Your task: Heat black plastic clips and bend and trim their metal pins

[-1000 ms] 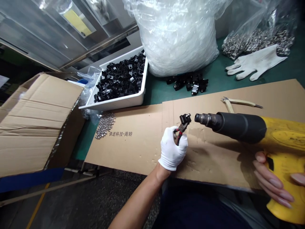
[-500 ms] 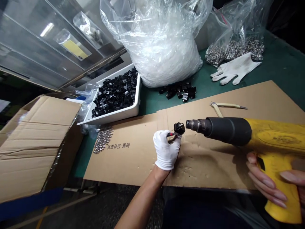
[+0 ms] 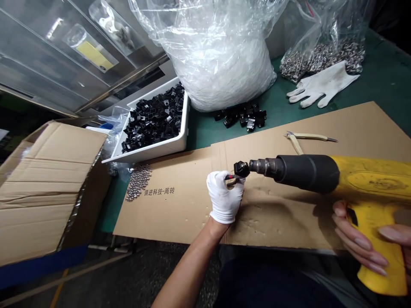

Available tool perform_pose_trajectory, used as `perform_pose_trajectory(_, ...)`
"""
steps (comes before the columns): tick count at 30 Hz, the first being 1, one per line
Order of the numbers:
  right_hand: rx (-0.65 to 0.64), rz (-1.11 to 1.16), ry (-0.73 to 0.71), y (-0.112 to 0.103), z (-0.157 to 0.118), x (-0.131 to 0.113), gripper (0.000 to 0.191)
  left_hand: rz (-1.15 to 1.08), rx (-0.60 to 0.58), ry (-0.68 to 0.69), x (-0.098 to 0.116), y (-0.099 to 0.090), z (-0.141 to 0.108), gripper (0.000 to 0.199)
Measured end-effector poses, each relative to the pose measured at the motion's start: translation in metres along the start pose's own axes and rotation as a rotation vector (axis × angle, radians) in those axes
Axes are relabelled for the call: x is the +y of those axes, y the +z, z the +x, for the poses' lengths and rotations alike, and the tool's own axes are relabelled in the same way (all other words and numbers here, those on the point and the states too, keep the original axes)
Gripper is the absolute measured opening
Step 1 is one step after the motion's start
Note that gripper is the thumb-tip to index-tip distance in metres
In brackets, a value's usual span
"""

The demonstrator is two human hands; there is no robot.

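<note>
At the centre, the left hand (image 3: 225, 197) is clamped on pliers (image 3: 230, 176); at lower right, the right hand (image 3: 361, 244) grips a yellow heat gun (image 3: 369, 176).

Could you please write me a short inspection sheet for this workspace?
Surface: brown cardboard on green table.
Job's things: black part at the end of the pliers; heat gun aimed at it, tip close, contact unclear.
Clutter: cutters, metal pieces on cardboard; glove, loose black parts on table.
Hands: left hand, gloved, holds pliers; right hand, bare, holds heat gun.
Cables: nothing seen.
Surroundings: white tray of black parts, clear bags at back, box at left.
</note>
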State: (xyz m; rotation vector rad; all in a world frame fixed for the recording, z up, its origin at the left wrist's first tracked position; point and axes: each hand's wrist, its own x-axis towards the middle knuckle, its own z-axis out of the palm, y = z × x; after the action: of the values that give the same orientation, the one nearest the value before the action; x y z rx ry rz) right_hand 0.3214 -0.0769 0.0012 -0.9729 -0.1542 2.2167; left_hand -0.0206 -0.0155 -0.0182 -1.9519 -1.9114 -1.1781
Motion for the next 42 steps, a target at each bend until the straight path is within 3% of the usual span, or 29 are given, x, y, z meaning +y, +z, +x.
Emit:
perform_pose_trajectory(6,-0.002,-0.006,-0.018,0.006,-0.0004,-0.0026,0.049,0.02,0.005,0.013,0.0004,-0.0003,0.0001,0.029)
perform_pose_trajectory(14,-0.061,0.005,0.021,-0.0014,0.0,-0.0037,0.046,0.016,-0.006,-0.003,0.0001,0.0002,-0.0008,0.031)
perform_pose_trajectory(21,-0.013,-0.015,-0.017,0.0039,-0.0007,-0.0032,0.049,0.03,-0.01,0.003,0.0005,0.0002,-0.0003,0.031)
perform_pose_trajectory(42,-0.03,-0.048,-0.004,0.0026,-0.0004,-0.005,0.048,0.01,-0.026,-0.027,0.0007,0.0001,-0.0003,0.029)
